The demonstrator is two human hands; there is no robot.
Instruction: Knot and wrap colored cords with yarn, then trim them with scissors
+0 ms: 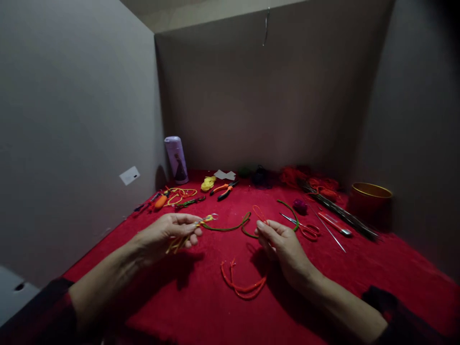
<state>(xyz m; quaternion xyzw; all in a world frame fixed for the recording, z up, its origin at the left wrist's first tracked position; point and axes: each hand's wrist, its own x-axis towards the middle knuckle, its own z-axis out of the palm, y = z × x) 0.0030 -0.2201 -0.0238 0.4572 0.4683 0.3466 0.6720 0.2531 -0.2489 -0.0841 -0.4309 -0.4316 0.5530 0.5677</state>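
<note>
My left hand (pixel 163 235) pinches a bundle of yellow cord (pixel 176 245) that carries a small metal ring (pixel 214 216) at its far end. A green cord (pixel 224 229) runs from near those fingertips toward the right, curls, and passes behind my right hand (pixel 283 247). Between that hand's thumb and fingers is a red cord (pixel 259 213), its narrow loop standing up above the fingertips. More red cord (pixel 244 289) hangs or lies in a curve below, its loose ends toward the left; whether it is the same piece is hidden by the hand.
Red-handled scissors (pixel 309 232) lie just beyond my right hand, near a red cutter (pixel 334 223), a thin metal rod (pixel 332 235) and dark sticks (pixel 341 211). Orange-handled pliers (pixel 223 189), yellow yarn (pixel 208 183), a purple bottle (pixel 177 160) and a bucket (pixel 368 203) stand farther back.
</note>
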